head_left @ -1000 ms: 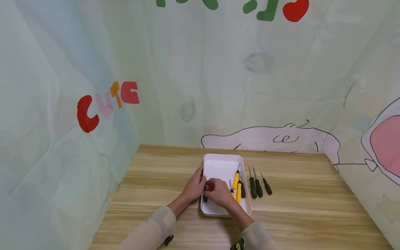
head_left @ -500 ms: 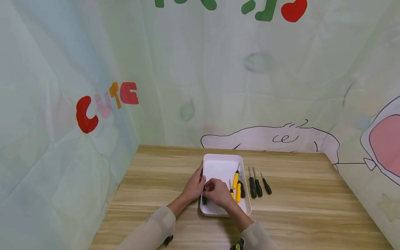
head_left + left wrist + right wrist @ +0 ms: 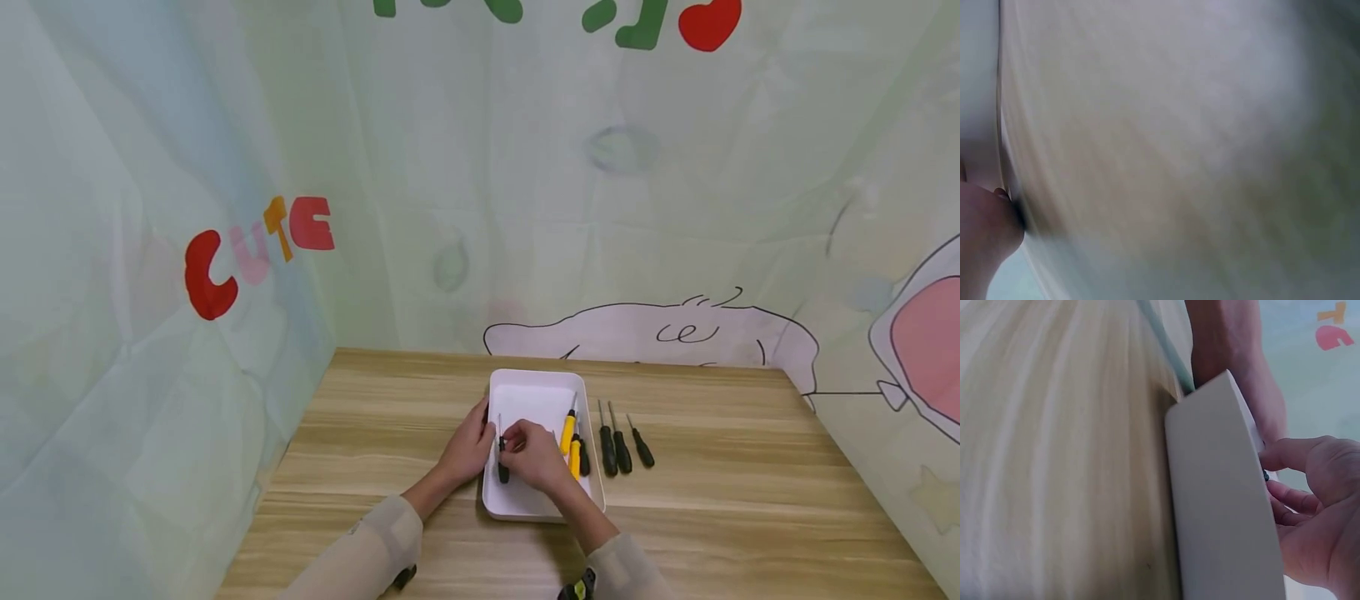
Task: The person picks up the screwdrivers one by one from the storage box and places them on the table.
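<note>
In the head view a white tray sits on the wooden table. My left hand grips its left wall, thumb at the rim, fingers mostly hidden outside. My right hand is over the tray and pinches a black screwdriver between thumb and fingers, its shaft pointing away from me. Farther right in the tray lie yellow-handled screwdrivers and a black-handled one, partly covered. The right wrist view shows the right hand beyond the tray's outer wall.
Three black-handled screwdrivers lie side by side on the table, right of the tray. A printed cloth backdrop stands behind the table and along its sides.
My right hand has shifted slightly right and away from me with the black screwdriver, which now stands off the tray's left wall with its shaft showing. The left hand stays at the wall.
</note>
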### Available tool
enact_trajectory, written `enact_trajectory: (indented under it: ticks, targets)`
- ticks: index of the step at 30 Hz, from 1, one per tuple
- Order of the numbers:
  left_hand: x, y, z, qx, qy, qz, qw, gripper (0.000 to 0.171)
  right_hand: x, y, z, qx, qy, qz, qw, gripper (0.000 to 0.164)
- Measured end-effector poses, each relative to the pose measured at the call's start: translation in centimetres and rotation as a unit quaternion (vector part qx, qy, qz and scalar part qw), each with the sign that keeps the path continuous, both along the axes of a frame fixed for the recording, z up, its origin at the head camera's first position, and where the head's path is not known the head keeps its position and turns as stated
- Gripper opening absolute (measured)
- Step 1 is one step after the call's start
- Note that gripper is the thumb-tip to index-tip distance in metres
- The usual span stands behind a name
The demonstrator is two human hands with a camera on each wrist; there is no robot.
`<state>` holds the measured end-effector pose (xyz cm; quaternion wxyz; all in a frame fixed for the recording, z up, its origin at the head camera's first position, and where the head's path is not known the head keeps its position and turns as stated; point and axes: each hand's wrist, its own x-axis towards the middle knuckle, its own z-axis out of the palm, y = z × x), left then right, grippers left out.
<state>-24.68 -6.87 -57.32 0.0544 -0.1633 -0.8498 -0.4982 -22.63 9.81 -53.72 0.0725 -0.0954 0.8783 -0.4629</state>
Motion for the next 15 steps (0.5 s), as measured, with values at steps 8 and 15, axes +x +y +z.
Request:
enact_trajectory:
  ticks: [8,15]
  targets:
    - [0.0,0.0,0.0,-0.001,-0.016,-0.003,0.9999,0.057,-0.4,1.2,0.9,-0.01,-0.011,-0.008,1.0,0.026]
    - [-0.1,0.1,-0.1,0.009,-0.01,-0.003,0.9999,0.056,-0.3,2.1,1.6,-0.042,-0.006,-0.007,0.999,0.025]
